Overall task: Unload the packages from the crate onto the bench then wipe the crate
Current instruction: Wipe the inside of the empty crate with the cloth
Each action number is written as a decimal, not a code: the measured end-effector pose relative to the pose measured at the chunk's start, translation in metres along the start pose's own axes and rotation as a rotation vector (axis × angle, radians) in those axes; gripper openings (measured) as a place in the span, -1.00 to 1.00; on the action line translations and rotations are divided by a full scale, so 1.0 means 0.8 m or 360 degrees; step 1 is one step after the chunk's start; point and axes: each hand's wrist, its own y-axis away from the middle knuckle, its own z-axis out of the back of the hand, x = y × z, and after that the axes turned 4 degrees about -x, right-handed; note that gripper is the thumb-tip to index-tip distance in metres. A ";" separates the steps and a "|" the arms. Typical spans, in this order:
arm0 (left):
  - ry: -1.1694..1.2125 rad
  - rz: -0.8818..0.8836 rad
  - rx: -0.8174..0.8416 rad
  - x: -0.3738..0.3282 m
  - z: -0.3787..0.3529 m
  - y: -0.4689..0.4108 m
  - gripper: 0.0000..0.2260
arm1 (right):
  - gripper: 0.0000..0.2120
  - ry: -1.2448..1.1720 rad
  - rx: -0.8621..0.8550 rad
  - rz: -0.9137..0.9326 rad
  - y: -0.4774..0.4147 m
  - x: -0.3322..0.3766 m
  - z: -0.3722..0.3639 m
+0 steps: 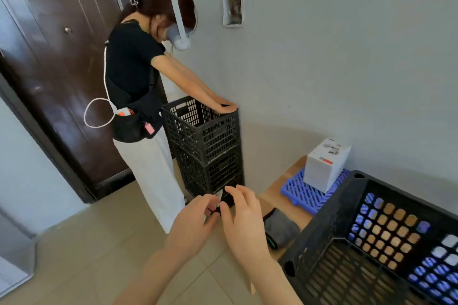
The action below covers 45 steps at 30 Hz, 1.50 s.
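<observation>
A black lattice crate (329,230) sits tilted on the wooden bench (277,190) at the lower right, its inside showing no packages. A white box package (324,163) stands on a blue slatted mat (300,193) at the bench's far end. A grey cloth (280,228) lies on the bench left of the crate. My left hand (193,220) and my right hand (245,220) meet in front of me, left of the bench, fingertips pinching a small dark object (216,209) between them. What that object is I cannot tell.
Another person in a black top and white trousers (148,176) stands by the wall wearing a headset, hands on a stack of black crates (205,146). A dark brown door (49,57) is at the left. Beige tiled floor (99,242) spreads below.
</observation>
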 end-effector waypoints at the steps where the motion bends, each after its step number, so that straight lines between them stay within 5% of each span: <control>1: -0.0003 -0.0009 0.0015 0.009 -0.007 -0.013 -0.80 | -0.62 0.0023 -0.0005 -0.0038 -0.009 -0.006 -0.008; 9: -0.0112 -0.0115 0.0393 0.080 -0.109 -0.085 -0.54 | -0.53 0.0143 -0.0248 -0.0657 -0.044 -0.055 -0.064; 15: -0.0241 -0.0359 0.0930 0.115 -0.209 -0.145 -0.42 | -0.51 0.0301 -0.0371 -0.1287 -0.068 -0.110 -0.104; 21: -0.0187 -0.0638 0.1186 0.153 -0.304 -0.174 -0.47 | -0.48 0.0143 -0.0395 -0.1658 -0.071 -0.212 -0.143; 29: -0.0224 -0.1222 0.1275 0.180 -0.351 -0.179 -0.29 | -0.35 0.0861 0.0211 -0.1544 -0.041 -0.267 -0.174; 39: -0.0259 -0.1324 0.1112 0.193 -0.319 -0.145 -0.58 | -0.51 0.1205 0.0127 -0.1145 0.007 -0.237 -0.199; 45: -0.0253 -0.1337 0.1167 0.216 -0.264 -0.089 -0.56 | -0.59 0.1202 0.0315 -0.0999 0.050 -0.189 -0.221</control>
